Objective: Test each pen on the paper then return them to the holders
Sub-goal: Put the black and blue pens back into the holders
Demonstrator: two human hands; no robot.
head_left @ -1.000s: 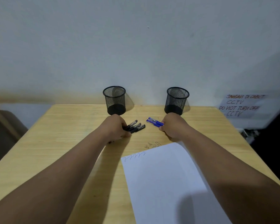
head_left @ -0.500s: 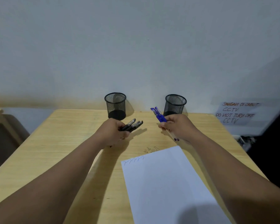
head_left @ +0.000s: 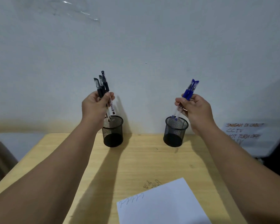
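Note:
My left hand (head_left: 94,106) grips a bunch of three black-capped pens (head_left: 103,85), held upright with their tips just inside the rim of the left black mesh holder (head_left: 113,132). My right hand (head_left: 195,109) grips two blue-capped pens (head_left: 189,89), tilted, their tips at the rim of the right mesh holder (head_left: 175,132). Both holders stand at the back of the wooden table (head_left: 144,160), against the wall. A white sheet of paper (head_left: 163,204) with a row of small pen marks near its top left corner lies at the front.
A handwritten notice (head_left: 244,132) about CCTV hangs on the wall at the right. Some scribbles (head_left: 151,185) mark the table just above the paper. A dark object (head_left: 0,160) stands beyond the table's left edge.
Both hands have risen from the table with their pens and turned them upright over the holders. The camera has tilted up, so the paper sits lower in view.

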